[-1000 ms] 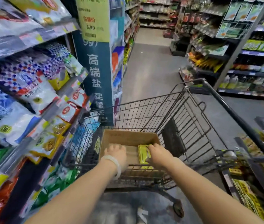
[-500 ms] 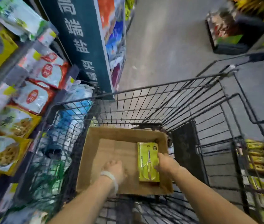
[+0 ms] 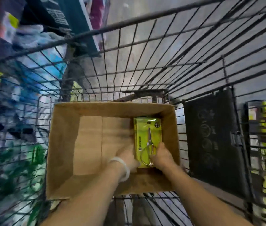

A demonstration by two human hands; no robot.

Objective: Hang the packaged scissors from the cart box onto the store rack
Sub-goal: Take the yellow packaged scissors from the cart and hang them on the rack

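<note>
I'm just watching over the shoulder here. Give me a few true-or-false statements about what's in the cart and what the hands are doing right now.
1. The cardboard box sits inside the wire cart. True.
2. The packaged scissors lie at the box's left side. False: they lie along its right wall.
3. Both hands touch the pack's near end. True: left hand, right hand.
4. The white bracelet is on the right wrist. False: left wrist.
5. The pack's card is red. False: yellow-green.

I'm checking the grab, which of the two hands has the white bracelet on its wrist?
The left hand, at the near left edge of the packaged scissors in the cardboard box. The right hand, on the pack's right side, has a bare wrist.
</note>
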